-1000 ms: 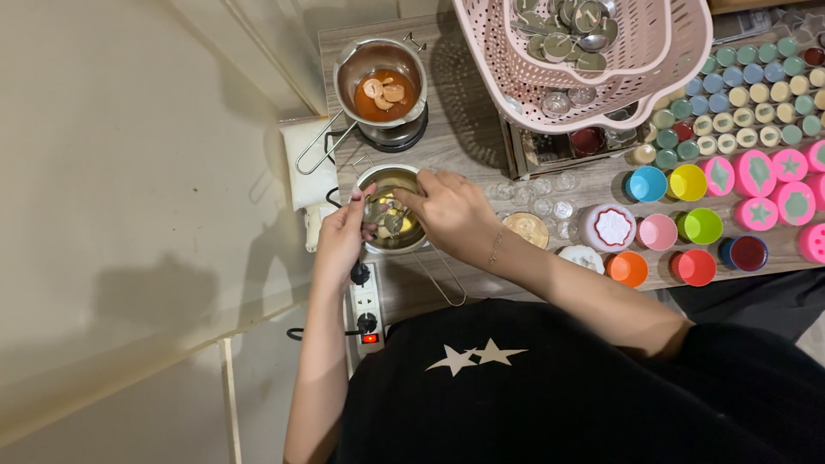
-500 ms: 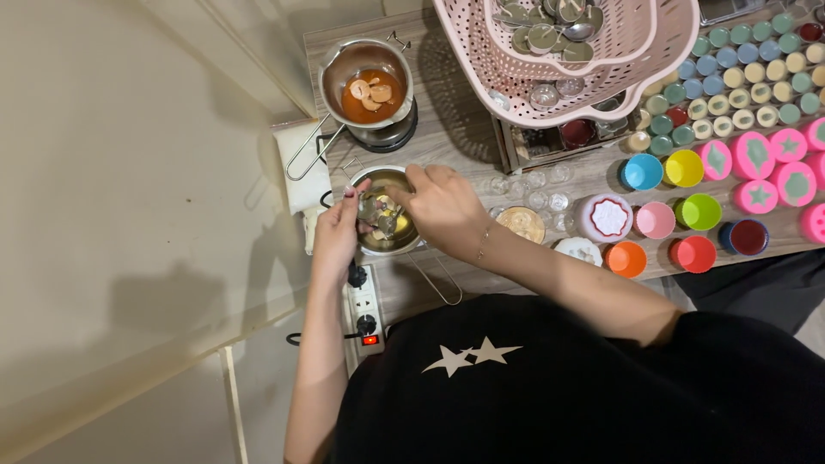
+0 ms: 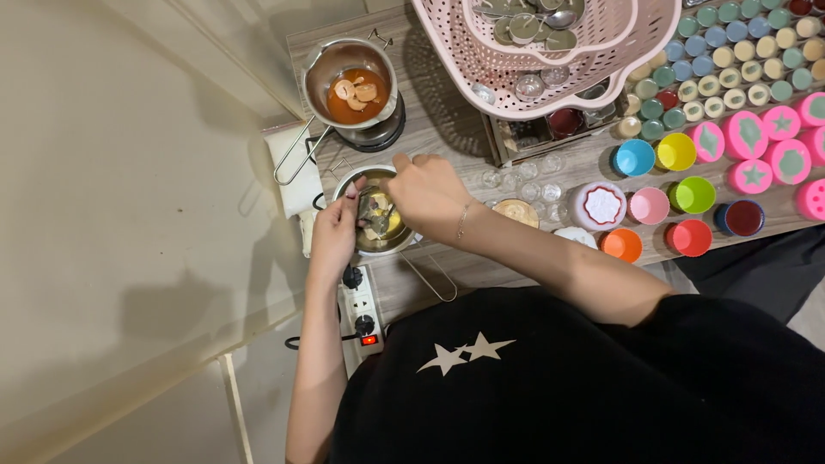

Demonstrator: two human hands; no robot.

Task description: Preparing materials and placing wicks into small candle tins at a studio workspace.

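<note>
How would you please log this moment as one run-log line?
left hand: at rim of near metal pot | right hand: over pot, grip unclear | pot: pale lumps | far pot: orange liquid

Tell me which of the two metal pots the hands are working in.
The nearer metal pot, with pale, yellowish contents; both the left hand and the right hand are at it. The far pot holds orange liquid and is untouched.

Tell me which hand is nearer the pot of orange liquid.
Right. The right hand sits over the near metal pot, its fingers reaching toward the orange-liquid pot. The left hand grips the near pot's left rim, farther away.
</note>
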